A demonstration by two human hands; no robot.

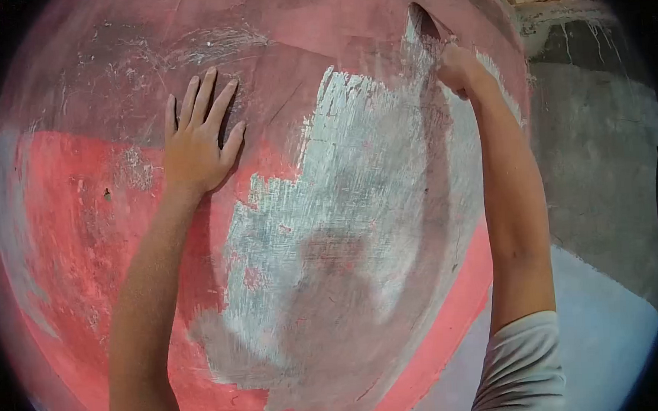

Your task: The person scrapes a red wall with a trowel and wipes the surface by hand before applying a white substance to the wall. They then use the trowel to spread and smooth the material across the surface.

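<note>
Left fingers (206, 97) on the wall (140, 230), right fingers (452, 69) well to their right, patch (356, 152) between and below.

And we look across the painted wall (355, 144) — no lettering, no label, no brand, no number, no sign to be read — and none on the sleeves (523, 363) either.

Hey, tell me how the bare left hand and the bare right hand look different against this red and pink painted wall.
The bare left hand lies open with fingers spread; the bare right hand is curled, and whether it grips anything is unclear. The left hand is left of the whitish, streaky patch; the right hand is by its upper right edge. Both arms reach out from light grey sleeves.
</note>
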